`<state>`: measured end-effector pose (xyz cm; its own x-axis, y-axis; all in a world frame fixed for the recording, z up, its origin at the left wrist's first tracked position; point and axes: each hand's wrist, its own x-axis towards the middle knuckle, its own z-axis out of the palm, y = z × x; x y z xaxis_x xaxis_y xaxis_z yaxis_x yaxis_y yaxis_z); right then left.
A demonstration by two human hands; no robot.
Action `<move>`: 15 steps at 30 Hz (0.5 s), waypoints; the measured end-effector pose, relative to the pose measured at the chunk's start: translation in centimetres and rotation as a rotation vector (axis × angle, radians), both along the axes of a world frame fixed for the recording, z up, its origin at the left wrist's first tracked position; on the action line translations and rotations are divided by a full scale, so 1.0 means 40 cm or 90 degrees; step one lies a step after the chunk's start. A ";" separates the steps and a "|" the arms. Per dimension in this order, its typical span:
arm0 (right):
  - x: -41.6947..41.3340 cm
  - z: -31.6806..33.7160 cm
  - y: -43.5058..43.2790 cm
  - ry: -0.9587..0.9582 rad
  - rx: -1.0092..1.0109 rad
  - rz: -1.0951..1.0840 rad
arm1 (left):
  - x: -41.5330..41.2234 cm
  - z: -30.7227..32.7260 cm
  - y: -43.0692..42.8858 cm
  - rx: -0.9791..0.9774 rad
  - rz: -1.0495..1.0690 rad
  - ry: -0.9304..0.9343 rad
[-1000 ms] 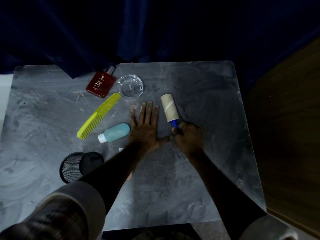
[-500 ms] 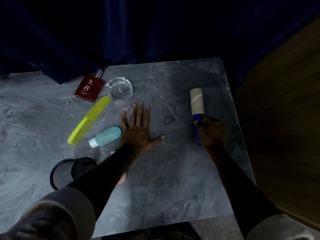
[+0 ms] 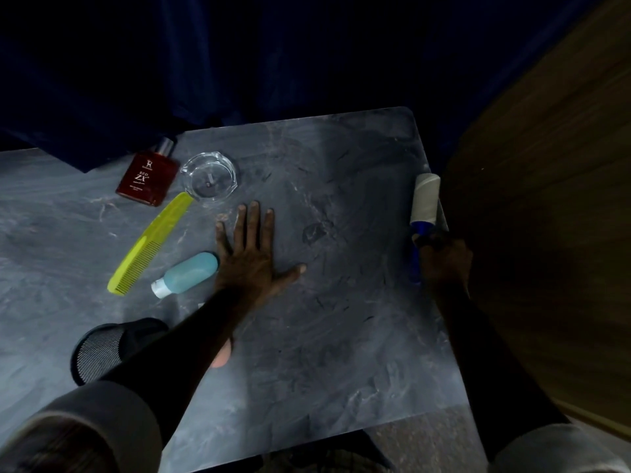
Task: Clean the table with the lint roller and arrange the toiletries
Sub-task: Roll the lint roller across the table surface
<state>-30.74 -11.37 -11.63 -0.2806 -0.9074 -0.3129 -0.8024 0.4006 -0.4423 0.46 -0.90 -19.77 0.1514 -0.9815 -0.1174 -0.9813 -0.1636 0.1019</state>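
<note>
My right hand (image 3: 444,259) grips the blue handle of the lint roller (image 3: 424,199), whose pale roll lies at the right edge of the grey marbled table (image 3: 341,353). My left hand (image 3: 251,257) rests flat on the table's middle, fingers spread, holding nothing. Just left of it lies a small blue bottle (image 3: 186,274) with a white cap. A yellow comb (image 3: 148,245) lies diagonally beyond that. A dark red perfume bottle (image 3: 146,177) and a clear glass dish (image 3: 209,180) sit at the back.
A black mesh cup (image 3: 102,349) lies on its side at the front left, partly under my left forearm. A pinkish object (image 3: 220,358) peeks out below that arm. Dark blue cloth hangs behind the table. A wooden surface (image 3: 546,233) borders the right side.
My right hand has swept the lint roller from the table's middle to its right edge. My left hand has stayed flat in place.
</note>
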 end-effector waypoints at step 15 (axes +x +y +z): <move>-0.037 0.013 0.001 0.054 0.005 0.030 | -0.003 0.018 0.002 0.005 0.003 0.016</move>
<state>-32.23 -11.35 -11.10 -0.2629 -0.9181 -0.2966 -0.8553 0.3640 -0.3687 0.35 -0.83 -19.04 0.1533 -0.9797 -0.1294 -0.9775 -0.1696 0.1256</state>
